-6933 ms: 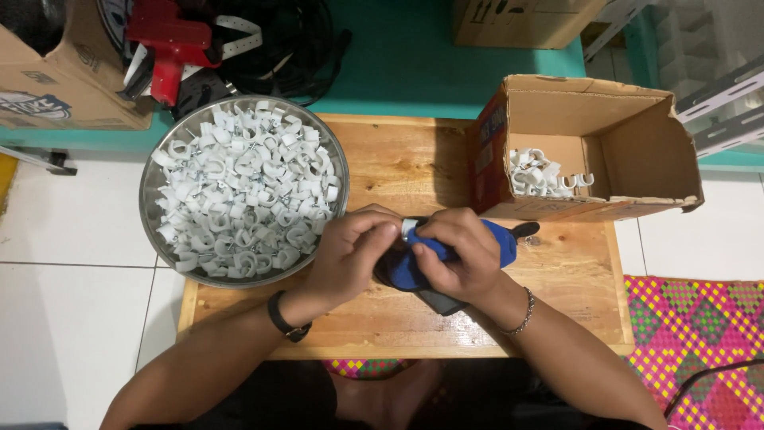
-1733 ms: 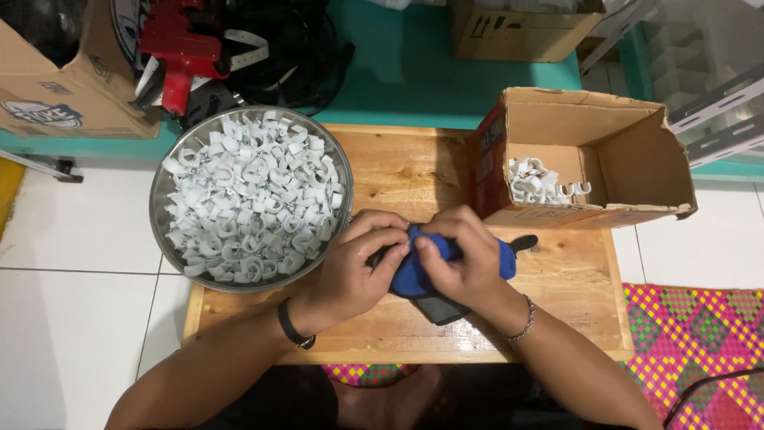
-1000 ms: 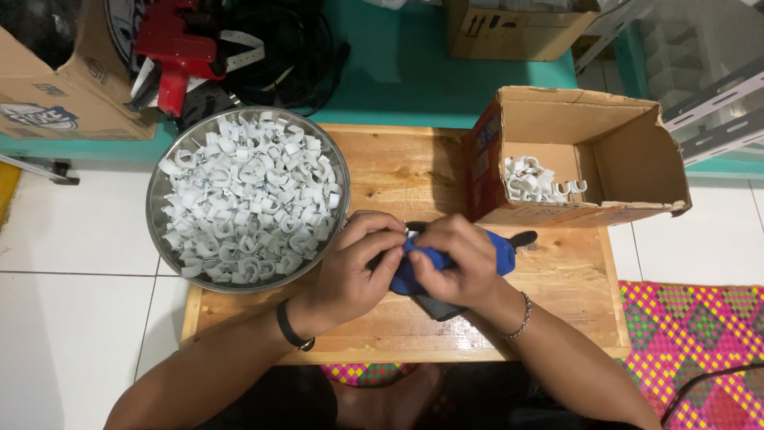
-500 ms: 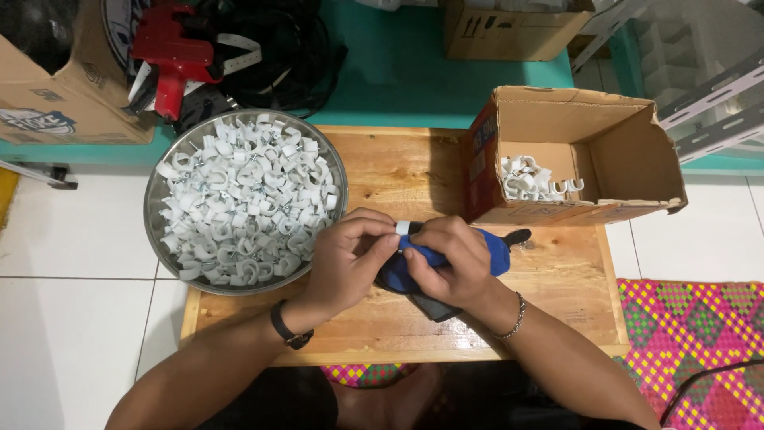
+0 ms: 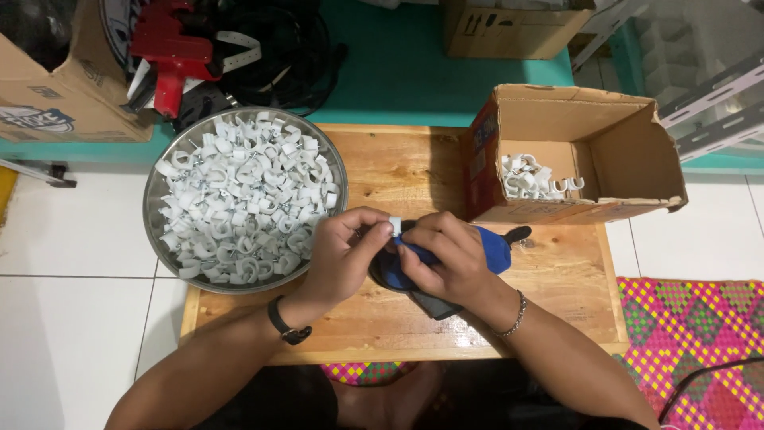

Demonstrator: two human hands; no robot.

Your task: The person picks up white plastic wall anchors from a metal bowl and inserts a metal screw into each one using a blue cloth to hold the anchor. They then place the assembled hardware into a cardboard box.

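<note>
Fingertips (image 5: 380, 232) of both hands meet over one small white clip (image 5: 394, 225), pinched between them just above the blue-handled tool (image 5: 493, 248). My left hand (image 5: 346, 251) closes thumb and forefinger on the clip's near side; my right hand (image 5: 447, 259) is curled shut around the tool's blue grip and steadies the clip from the other side at the same time. Holding it this way, I judge, keeps the clip seated against the tool's head, though the contact point itself is hidden under my fingers and I cannot tell how it sits there. A dark part of the tool (image 5: 434, 304) shows beneath my right palm, resting on the wooden table (image 5: 398, 163). Just beyond my left knuckles stands the round metal bowl (image 5: 153, 209), heaped with loose white clips (image 5: 239, 199), close enough that its rim nearly touches that hand. Beyond my right hand, touching distance away, a cardboard box (image 5: 629, 151) lies tipped on its side, open toward me, with a small heap of clips (image 5: 529, 175) at its back wall. Nothing lies between my fingers and either container. Further out, past the table's far edge, sit a red tool (image 5: 171, 60) among black cables and another box (image 5: 56, 87). A patterned mat (image 5: 692, 334) lies on the floor off my right forearm.
</note>
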